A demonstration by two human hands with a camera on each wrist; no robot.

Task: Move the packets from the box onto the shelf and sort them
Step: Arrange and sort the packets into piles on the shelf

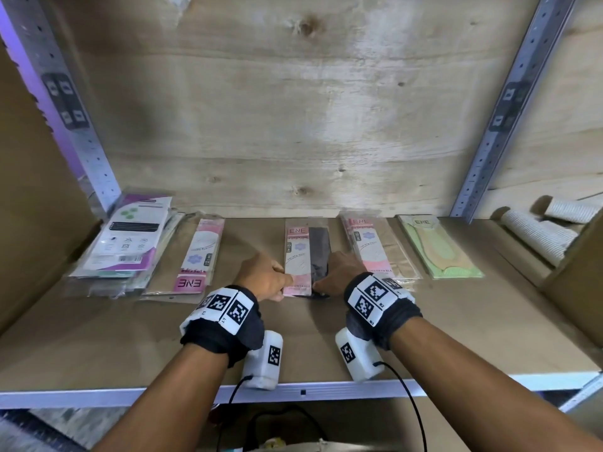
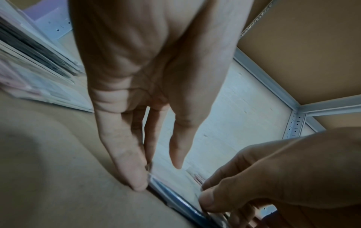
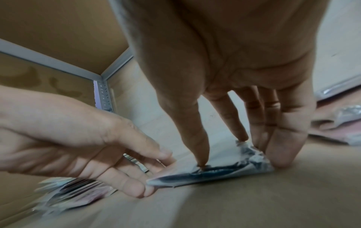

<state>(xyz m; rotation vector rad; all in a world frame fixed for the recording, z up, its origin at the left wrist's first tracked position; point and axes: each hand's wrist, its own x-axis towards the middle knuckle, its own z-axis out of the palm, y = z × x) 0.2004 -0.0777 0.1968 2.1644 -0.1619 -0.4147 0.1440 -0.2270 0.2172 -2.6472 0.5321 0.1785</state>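
Both wrists sit low over the shelf (image 1: 326,347) front edge, left hand (image 1: 266,278) and right hand (image 1: 339,269) flanking the black-sock packet (image 1: 306,256) mid-row. Left thumb and fingers (image 3: 140,187) pinch its near-left corner; right fingers (image 3: 197,138), nearly straight, press down on top and against its right edge. Likely squaring it parallel to its neighbours: pink packet (image 1: 197,256) left, another pink packet (image 1: 375,247) and green packet (image 1: 439,247) right, mixed stack (image 1: 127,239) far left. Box not visible.
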